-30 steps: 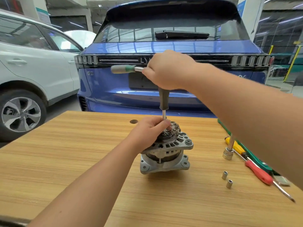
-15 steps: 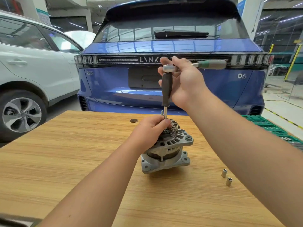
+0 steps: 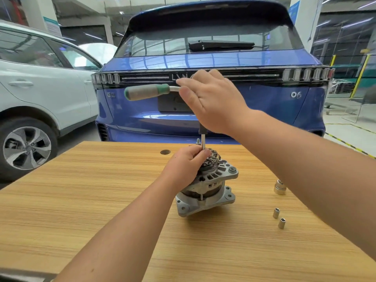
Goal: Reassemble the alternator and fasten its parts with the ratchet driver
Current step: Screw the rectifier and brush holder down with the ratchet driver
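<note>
An alternator (image 3: 205, 186) is seen standing upright on its mounting flange near the middle of a wooden workbench (image 3: 81, 200), where a fastener on its top is being driven with a ratchet driver (image 3: 147, 92). The tool's thin vertical shaft (image 3: 203, 141) is pinched and steadied just above the housing by the curled fingers of the left hand (image 3: 188, 163), which also rests on the unit. The head of the ratchet is covered by the right hand (image 3: 211, 102), its fingers loosely extended over the top; whether the tool is actually gripped cannot be told, as the palm side is hidden. The green-and-grey handle is held out level to the left. A slip is judged the main risk: with downward pressure loose, the bit could cam out of the fastener and the fingers at the shaft could be struck, or the unclamped alternator could twist or tip on the smooth top. Three loose sockets (image 3: 279, 187) lie near, to the right, and could be swept off by the right forearm. The handle's swing is given open room on all sides, the far bench edge and a blue car (image 3: 203, 58) lying well beyond.
</note>
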{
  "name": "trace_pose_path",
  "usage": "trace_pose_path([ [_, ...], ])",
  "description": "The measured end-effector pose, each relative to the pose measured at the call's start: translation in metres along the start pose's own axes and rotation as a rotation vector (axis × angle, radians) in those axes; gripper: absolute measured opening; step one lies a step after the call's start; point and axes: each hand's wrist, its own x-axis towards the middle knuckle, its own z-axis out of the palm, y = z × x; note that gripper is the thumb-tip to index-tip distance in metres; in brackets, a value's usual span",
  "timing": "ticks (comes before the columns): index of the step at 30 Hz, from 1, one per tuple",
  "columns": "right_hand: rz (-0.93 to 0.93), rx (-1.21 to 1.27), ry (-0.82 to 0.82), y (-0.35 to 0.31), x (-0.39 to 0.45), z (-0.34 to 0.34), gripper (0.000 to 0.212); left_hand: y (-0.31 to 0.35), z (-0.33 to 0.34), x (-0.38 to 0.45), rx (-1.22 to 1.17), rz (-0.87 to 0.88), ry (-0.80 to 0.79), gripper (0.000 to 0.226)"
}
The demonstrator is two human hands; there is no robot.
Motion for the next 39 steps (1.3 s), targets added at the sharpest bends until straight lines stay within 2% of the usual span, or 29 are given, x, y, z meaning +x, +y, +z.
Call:
trace_pose_path([
  [3,-0.003,-0.005,-0.096,-0.003,0.013,-0.014,0.043,-0.001,0.000,0.000,0.018,-0.018,0.005,0.037],
  [5,0.089,0.008,-0.170,-0.004,0.026,-0.019,0.048,-0.001,0.001,0.000,0.016,-0.028,0.008,0.036],
  [7,0.226,0.049,-0.241,-0.006,0.038,-0.024,0.040,0.000,0.001,0.000,0.008,-0.029,0.004,0.035],
  [9,0.427,0.305,-0.343,-0.006,0.046,-0.028,0.025,0.001,0.001,0.000,0.009,-0.028,0.002,0.035],
  [13,0.748,1.004,-0.466,-0.003,0.044,-0.032,0.015,-0.001,0.000,0.000,-0.014,-0.029,0.000,0.036],
  [15,0.844,1.313,-0.394,-0.001,0.039,-0.023,0.009,-0.001,0.001,0.001,-0.021,-0.032,0.003,0.034],
  [18,0.913,1.602,-0.201,0.001,0.032,-0.004,0.009,-0.002,0.001,0.001,-0.030,-0.034,0.010,0.033],
  [20,0.919,1.820,-0.036,-0.002,0.025,0.004,0.010,-0.002,0.001,0.001,-0.031,-0.033,0.020,0.033],
  [22,0.850,1.934,0.151,-0.007,0.017,0.009,0.022,-0.002,0.000,0.001,-0.042,-0.031,0.034,0.032],
  [24,0.670,1.749,0.332,-0.012,0.010,0.017,0.027,-0.001,0.001,0.002,-0.033,-0.027,0.033,0.033],
  [26,0.441,1.208,0.418,-0.014,0.002,0.023,0.010,-0.001,0.001,0.001,-0.023,-0.030,0.027,0.033],
  [29,0.105,0.431,0.344,-0.006,-0.003,0.028,0.025,-0.001,0.000,0.001,-0.022,-0.019,0.022,0.033],
  [31,0.019,0.089,0.244,-0.007,0.000,0.025,0.032,0.000,0.001,0.000,-0.020,-0.017,0.025,0.033],
  [32,0.011,-0.004,0.195,-0.009,0.002,0.023,0.038,0.000,0.001,-0.001,-0.017,-0.016,0.028,0.034],
  [35,0.000,-0.062,0.090,-0.012,0.006,0.017,0.059,0.001,0.001,-0.001,0.005,-0.006,0.026,0.038],
  [39,-0.019,-0.050,0.015,-0.006,0.006,0.012,0.053,0.003,0.001,-0.001,0.003,-0.013,0.025,0.036],
])
